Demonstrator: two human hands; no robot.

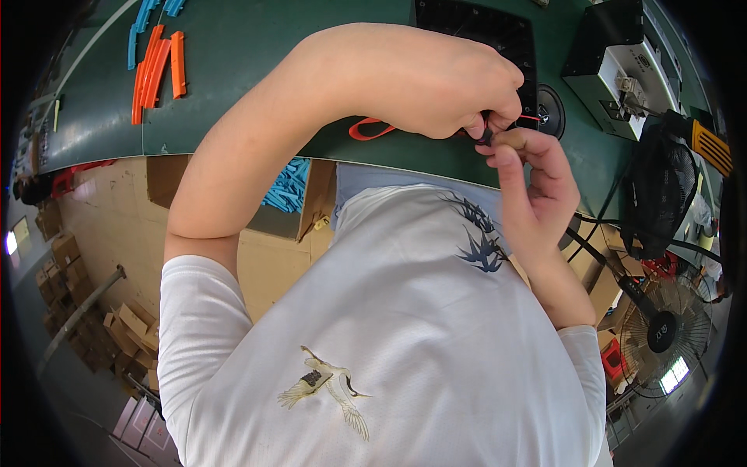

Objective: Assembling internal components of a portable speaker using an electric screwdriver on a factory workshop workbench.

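Over the green worktable, my left hand (459,89) reaches across to the right with its fingers closed in a pinch on a small black part (486,138). Just below it, my right hand (541,175) is also closed, thumb against forefinger at the same part. The part is mostly hidden by the fingertips, so its exact kind does not show. A red-orange strip or cord (369,129) loops out from under my left wrist, and a thin red line shows right of the fingers. Behind my left hand lies a black tray (475,17), partly covered.
A round black speaker-like disc (551,111) lies beside the tray. Further right stand a black-and-silver machine (622,70), a black mesh bag (661,187) and a fan (661,331). Orange strips (156,70) lie far left. An open carton (315,198) with blue pieces sits below the table edge.
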